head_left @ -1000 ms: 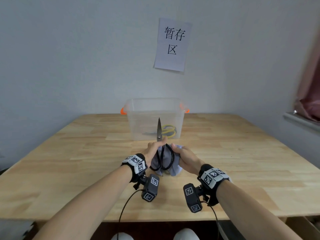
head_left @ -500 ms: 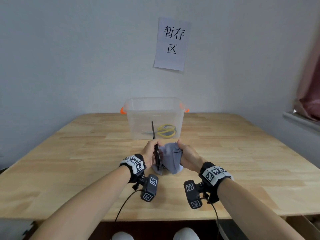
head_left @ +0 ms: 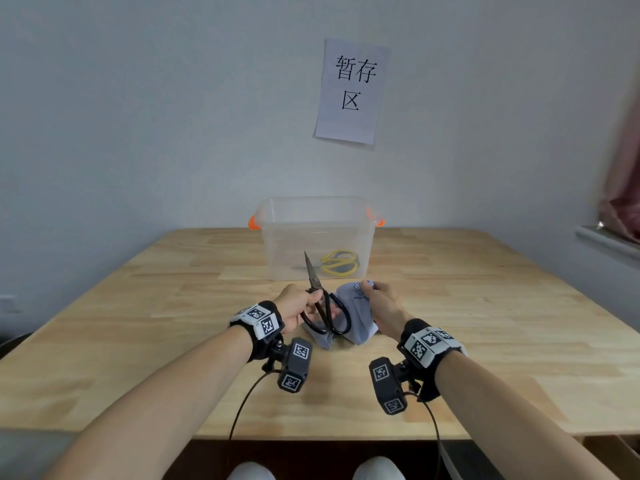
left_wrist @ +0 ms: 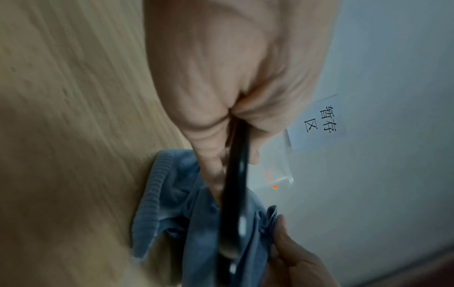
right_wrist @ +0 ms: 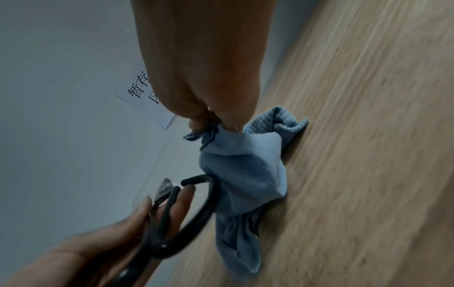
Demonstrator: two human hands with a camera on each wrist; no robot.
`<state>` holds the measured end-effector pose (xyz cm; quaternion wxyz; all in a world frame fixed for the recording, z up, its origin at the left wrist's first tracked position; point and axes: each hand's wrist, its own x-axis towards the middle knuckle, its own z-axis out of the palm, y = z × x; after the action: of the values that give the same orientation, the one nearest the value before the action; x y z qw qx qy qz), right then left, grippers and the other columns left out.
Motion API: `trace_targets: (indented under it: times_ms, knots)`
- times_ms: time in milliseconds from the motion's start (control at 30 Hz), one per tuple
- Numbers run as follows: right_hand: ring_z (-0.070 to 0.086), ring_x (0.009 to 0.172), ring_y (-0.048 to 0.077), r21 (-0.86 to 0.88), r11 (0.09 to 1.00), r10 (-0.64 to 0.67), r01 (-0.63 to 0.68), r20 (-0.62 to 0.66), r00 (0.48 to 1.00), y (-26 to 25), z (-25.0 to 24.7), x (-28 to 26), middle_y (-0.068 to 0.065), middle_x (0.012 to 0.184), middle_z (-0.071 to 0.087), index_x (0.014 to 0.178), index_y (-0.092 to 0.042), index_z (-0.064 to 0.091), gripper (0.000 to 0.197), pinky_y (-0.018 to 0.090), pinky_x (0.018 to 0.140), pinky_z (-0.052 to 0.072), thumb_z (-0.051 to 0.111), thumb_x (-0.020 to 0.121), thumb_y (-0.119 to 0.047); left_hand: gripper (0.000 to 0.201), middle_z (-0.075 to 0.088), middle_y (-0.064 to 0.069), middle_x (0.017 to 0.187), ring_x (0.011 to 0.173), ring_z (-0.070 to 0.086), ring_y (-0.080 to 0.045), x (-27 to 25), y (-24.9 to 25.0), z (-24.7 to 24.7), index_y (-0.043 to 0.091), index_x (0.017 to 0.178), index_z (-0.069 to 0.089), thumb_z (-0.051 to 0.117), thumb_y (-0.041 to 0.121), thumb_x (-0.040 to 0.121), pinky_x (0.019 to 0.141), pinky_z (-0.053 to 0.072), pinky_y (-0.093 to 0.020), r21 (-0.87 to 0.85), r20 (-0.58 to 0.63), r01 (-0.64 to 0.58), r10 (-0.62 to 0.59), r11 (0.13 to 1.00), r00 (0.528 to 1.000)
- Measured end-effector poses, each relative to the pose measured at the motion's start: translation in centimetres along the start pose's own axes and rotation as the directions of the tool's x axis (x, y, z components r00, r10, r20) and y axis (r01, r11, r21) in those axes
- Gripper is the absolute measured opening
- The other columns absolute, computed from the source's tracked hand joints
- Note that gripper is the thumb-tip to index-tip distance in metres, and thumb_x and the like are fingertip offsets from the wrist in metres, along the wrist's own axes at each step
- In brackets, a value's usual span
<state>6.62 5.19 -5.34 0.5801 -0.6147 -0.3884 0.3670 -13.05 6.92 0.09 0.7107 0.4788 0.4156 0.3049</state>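
Note:
My left hand (head_left: 300,304) grips black scissors (head_left: 320,303) near the pivot, above the wooden table (head_left: 138,323); the closed blades point up and away, the big loop handles hang toward me. In the left wrist view the scissors (left_wrist: 234,194) run dark and blurred below my left hand (left_wrist: 233,87). My right hand (head_left: 375,299) pinches a bunched top corner of a blue cloth (head_left: 356,317), whose lower end rests on the table. In the right wrist view my right hand (right_wrist: 211,116) lifts the cloth (right_wrist: 245,170) just right of the scissors (right_wrist: 186,213).
A clear plastic bin (head_left: 317,237) with orange latches stands behind the hands, with yellow-handled scissors (head_left: 337,263) inside. A paper sign (head_left: 351,91) hangs on the wall. A ledge and pink fabric (head_left: 623,209) are at the right. My knees show under the table's near edge.
The scissors have turned so their loop handles face me again. My right hand has shifted right and pulled the cloth off the scissors, now holding it up by a bunched corner.

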Motion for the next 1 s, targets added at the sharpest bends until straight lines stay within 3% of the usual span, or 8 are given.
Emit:
trace_targets:
  times_ms: [167,333,433,533,600,800,933,1000]
  knots:
    - [0.053,0.071,0.021,0.037,0.999,-0.024,0.022,0.041,0.999,-1.1,-0.1,-0.8,0.011,0.077,0.054,0.088,-0.008,0.056,0.031,0.033,0.061,0.042,0.052,0.101,-0.036,0.012,0.072,-0.016,0.081,0.07,0.074,-0.024,-0.3,-0.4,-0.5,-0.004,0.1,0.061,0.052,0.003,0.1,0.051,0.057,-0.03,0.054,-0.01,-0.034,0.035,0.998,0.999]
    - [0.043,0.039,0.002,0.027,1.0,0.01,-0.013,0.122,0.992,-2.4,0.1,-2.5,0.002,0.064,0.048,0.09,-0.012,0.055,0.025,0.019,0.036,0.031,0.048,0.104,-0.032,0.02,0.072,-0.013,0.083,0.076,0.072,-0.025,-0.4,-0.5,-0.2,0.001,0.112,0.064,0.06,0.014,0.097,0.059,0.059,-0.036,0.092,0.024,-0.031,0.029,0.995,0.999]
    - [0.059,0.062,0.01,0.058,0.998,-0.02,0.01,0.162,0.987,-2.7,0.8,-2.7,0.008,0.076,0.061,0.091,-0.007,0.063,0.028,0.021,0.056,0.048,0.049,0.104,-0.027,0.017,0.072,-0.018,0.087,0.074,0.073,-0.027,-0.4,-0.5,0.5,0.0,0.11,0.065,0.058,0.011,0.098,0.059,0.06,-0.039,0.076,0.057,-0.043,0.038,0.996,0.998]
    - [0.06,0.085,0.027,0.105,0.994,-0.015,-0.006,0.198,0.98,-3.0,1.4,-3.2,0.02,0.093,0.063,0.094,-0.001,0.066,0.032,0.046,0.084,0.051,0.053,0.102,-0.029,0.019,0.072,-0.022,0.087,0.073,0.071,-0.031,-0.3,-0.4,1.2,-0.004,0.11,0.066,0.057,0.002,0.095,0.064,0.059,-0.037,0.075,0.039,-0.056,0.053,0.996,0.998]
    - [0.062,0.087,0.029,0.144,0.989,0.001,-0.031,0.203,0.979,-2.9,1.5,-3.1,0.022,0.094,0.065,0.097,0.003,0.066,0.033,0.049,0.091,0.051,0.053,0.102,-0.027,0.022,0.072,-0.023,0.085,0.071,0.071,-0.032,-0.3,-0.4,1.6,-0.007,0.108,0.067,0.057,-0.007,0.09,0.062,0.058,-0.035,0.094,0.03,-0.063,0.06,0.994,0.998]
    - [0.061,0.057,0.022,0.088,0.996,0.001,-0.023,0.239,0.971,-3.0,1.3,-3.7,0.013,0.074,0.065,0.091,0.001,0.066,0.03,0.034,0.059,0.055,0.061,0.098,-0.028,0.012,0.071,-0.023,0.083,0.067,0.07,-0.029,-0.6,-0.8,2.1,-0.002,0.091,0.068,0.072,-0.008,0.081,0.057,0.059,-0.036,0.2,0.029,-0.091,0.087,0.976,0.996]
    - [0.061,0.059,0.024,-0.032,0.999,-0.029,0.035,0.181,0.983,-2.4,1.6,-3.3,0.014,0.073,0.065,0.083,0.0,0.066,0.036,0.043,0.065,0.057,0.067,0.093,-0.035,0.013,0.07,-0.019,0.077,0.064,0.069,-0.027,-0.6,-1.0,2.3,0.001,0.08,0.067,0.072,-0.011,0.079,0.053,0.057,-0.034,0.246,0.047,-0.106,0.098,0.963,0.994]
    - [0.059,0.06,0.019,-0.161,0.984,-0.058,0.072,0.094,0.994,-1.9,1.8,-2.9,0.007,0.066,0.064,0.071,-0.007,0.065,0.042,0.039,0.063,0.053,0.069,0.089,-0.045,0.015,0.068,-0.017,0.074,0.06,0.068,-0.025,-0.6,-1.2,2.5,0.002,0.08,0.066,0.071,-0.012,0.08,0.052,0.057,-0.033,0.262,0.042,-0.104,0.097,0.959,0.994]
